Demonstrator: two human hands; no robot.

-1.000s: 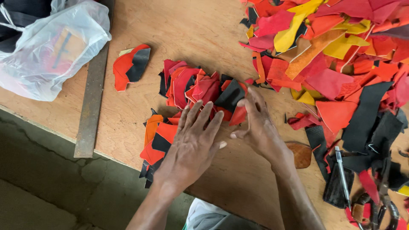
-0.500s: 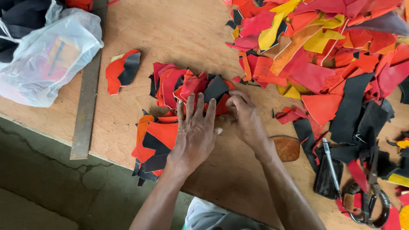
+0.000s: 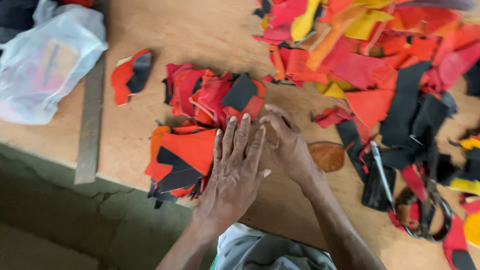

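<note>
the left hand [image 3: 235, 175] is laid flat, fingers stretched and released, on the near edge of a small stack of orange and black leather offcuts [image 3: 182, 155] that sits at the front edge of the worktop [image 3: 200, 35]; nothing is clasped in its grip. the right hand [image 3: 285, 145] is pressed close beside it, fingers curled loosely towards a red and black heap [image 3: 215, 92] just behind; whether a piece is pinched under those fingers cannot be told, since the fingertips are partly hidden by the left hand. the orange stack is judged to be the main risk: some black pieces already overhang the edge, so a sideways push of the flat palm could send them onto the floor below. the two heaps are touching, and a careless sweep could mix them. a pair of scissors [image 3: 425, 210] and a slim metal tool [image 3: 381, 170] lie to the right, half buried among scraps near the right forearm, so a blind reach that way could catch a blade or point. a brown oval piece [image 3: 327, 156] lies just beside the right wrist and could be dragged off unnoticed.
</note>
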